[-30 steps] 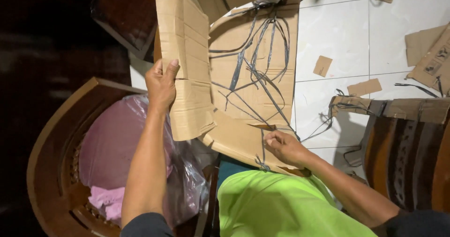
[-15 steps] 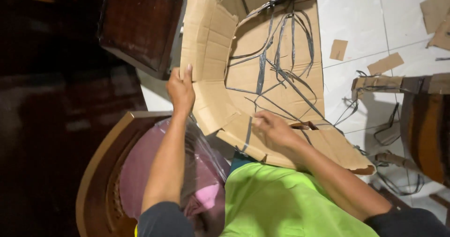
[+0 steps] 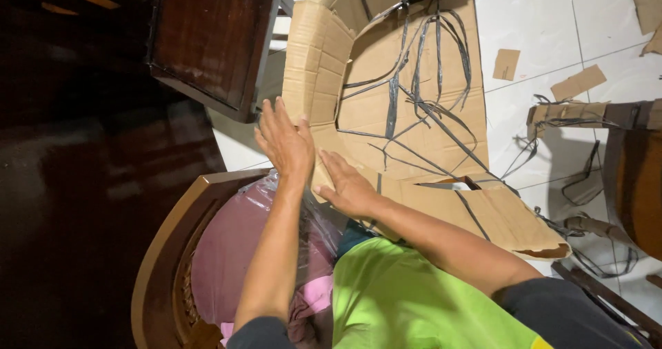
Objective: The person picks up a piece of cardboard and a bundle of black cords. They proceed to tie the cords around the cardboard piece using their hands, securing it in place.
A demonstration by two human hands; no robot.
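White floor tiles [image 3: 552, 125] under taped cardboard [image 3: 414, 114], left hand [image 3: 284, 142] and right hand [image 3: 348, 187] flat, fingers apart.

Head camera, looking steeply down, close above hands [image 3: 324, 163]

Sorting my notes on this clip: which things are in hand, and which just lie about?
In hand: cardboard sheet with black tape strips, pressed by left hand and right hand.
Lying about: cardboard scraps, wooden chair, dark table.
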